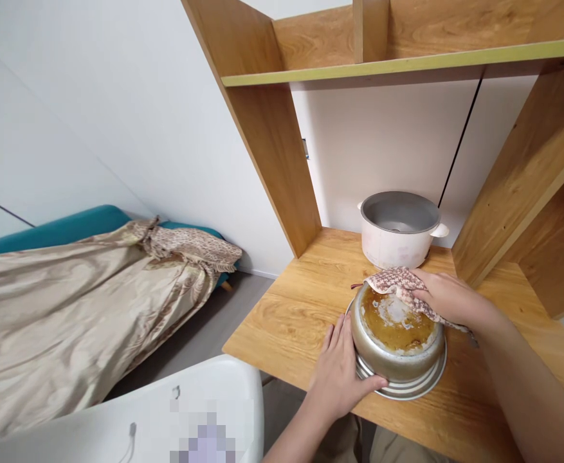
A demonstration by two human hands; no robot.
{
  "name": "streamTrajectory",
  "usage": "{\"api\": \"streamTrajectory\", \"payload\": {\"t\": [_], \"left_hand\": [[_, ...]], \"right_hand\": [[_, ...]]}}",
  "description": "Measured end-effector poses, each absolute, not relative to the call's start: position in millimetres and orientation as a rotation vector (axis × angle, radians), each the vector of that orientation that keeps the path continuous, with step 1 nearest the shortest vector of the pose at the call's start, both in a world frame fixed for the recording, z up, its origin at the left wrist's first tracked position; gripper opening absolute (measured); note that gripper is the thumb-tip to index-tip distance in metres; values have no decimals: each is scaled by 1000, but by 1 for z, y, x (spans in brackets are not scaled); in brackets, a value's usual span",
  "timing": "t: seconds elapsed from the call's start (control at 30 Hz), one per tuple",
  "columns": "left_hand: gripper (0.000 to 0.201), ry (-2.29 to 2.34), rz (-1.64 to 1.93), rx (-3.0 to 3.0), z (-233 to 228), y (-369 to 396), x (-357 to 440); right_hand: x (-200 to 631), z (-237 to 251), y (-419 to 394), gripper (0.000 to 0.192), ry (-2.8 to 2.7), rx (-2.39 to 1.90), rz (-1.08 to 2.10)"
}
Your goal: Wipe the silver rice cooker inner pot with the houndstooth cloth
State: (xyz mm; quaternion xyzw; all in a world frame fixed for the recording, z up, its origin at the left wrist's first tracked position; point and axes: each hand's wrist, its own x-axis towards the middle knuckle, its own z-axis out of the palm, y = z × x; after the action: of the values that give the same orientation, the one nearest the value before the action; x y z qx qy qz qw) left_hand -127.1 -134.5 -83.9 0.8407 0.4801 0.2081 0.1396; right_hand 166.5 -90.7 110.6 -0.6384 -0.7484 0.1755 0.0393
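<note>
A metal pot (392,368) lies upside down near the front edge of the wooden desk (282,321), its wide rim against the desktop. Its base is stained brown and yellow, with a pale worn patch in the middle. My left hand (339,373) grips the pot's left side, the thumb on the rim at the front and the fingers along the side. Bunched under my right hand (443,297) is a patterned reddish-brown and white cloth (392,280), pressed onto the far right part of the base. Part of the cloth is hidden by that hand.
Behind the metal pot stands a pinkish-white pot (392,247) with two handles, its grey inside facing up. Wooden shelves (407,67) rise above the desk. At lower left is a white tub-like object (233,379), partly pixelated; beyond it, a teal sofa (93,222) under a beige cover.
</note>
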Motion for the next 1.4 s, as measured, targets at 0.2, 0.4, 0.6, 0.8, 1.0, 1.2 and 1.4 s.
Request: {"api": "streamTrajectory", "payload": {"t": [0.2,0.4,0.6,0.8,1.0,1.2,1.4], "left_hand": [[141,1387,559,2439,-82,-135,-128],[139,1385,591,2441,-83,-135,-128],[136,1388,607,2461,-84,-135,-128],[139,1390,543,2448,-81,-135,-129],[138,1390,571,2447,-83,-134,-128],[138,1391,616,2453,-85,-134,-127],[136,1389,561,2429,-79,-134,-127]], "right_hand": [[173,114,-94,87,-2292,-1827,781],[160,111,-101,98,-2254,-1894,738],[146,104,-100,52,-2209,-2039,490],[145,105,-99,46,-2245,-2064,451],[142,104,-107,83,-2249,-2024,471],[137,107,-105,45,-2233,-2099,412],[134,110,-106,43,-2226,-2112,399]]}}
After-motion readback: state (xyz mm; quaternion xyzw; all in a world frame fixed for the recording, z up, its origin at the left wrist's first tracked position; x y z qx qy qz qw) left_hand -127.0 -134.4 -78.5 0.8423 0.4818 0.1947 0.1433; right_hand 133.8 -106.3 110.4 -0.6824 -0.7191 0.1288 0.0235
